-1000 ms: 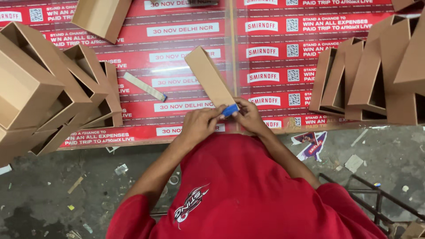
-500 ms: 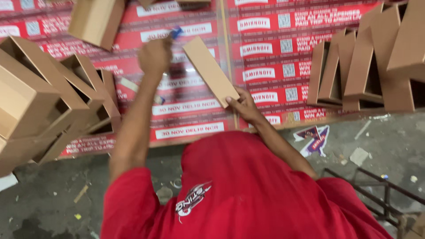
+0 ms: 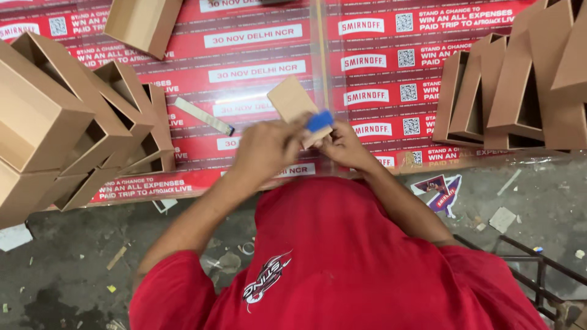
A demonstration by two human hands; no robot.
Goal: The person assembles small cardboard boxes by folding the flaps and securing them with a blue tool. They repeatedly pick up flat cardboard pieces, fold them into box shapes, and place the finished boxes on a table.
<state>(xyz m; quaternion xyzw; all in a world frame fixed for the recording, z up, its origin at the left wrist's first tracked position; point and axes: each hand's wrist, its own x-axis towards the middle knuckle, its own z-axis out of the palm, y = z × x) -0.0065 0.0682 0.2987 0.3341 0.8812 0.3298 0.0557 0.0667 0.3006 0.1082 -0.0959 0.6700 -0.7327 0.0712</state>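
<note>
Left hand [image 3: 266, 148] back, perhaps gripping blue tool [image 3: 319, 120].

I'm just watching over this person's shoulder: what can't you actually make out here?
- Head view: the underside of the brown card piece is hidden by both hands.
- The blue tool is partly covered by the left hand and right hand, so its shape is unclear.
- The open boxes at right are cut off by the frame edge.
- The person's lap is hidden by the red shirt.
</note>
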